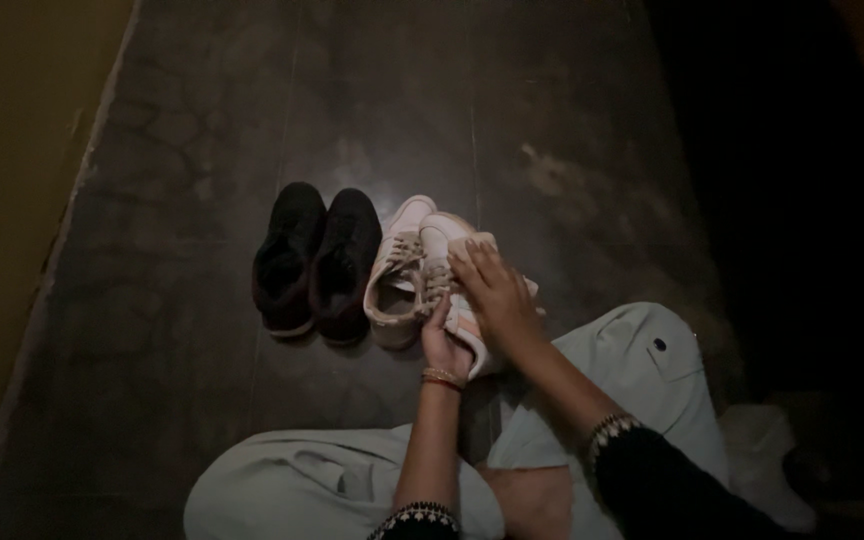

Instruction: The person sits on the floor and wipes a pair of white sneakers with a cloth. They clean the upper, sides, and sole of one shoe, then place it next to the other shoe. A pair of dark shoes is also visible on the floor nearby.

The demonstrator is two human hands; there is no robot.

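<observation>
Dark floor [202,400]: a pale shoe [452,285] is being clasped (beside black shoes [317,262]) by left hand [444,345] beneath, right hand [497,290] spread flat above.

The right hand [497,292] covers most of the white shoe [464,300]. Darkness swallows the floor [572,150] toward three o'clock. At six o'clock the frame cuts both sleeves [652,480] and the knees.
</observation>
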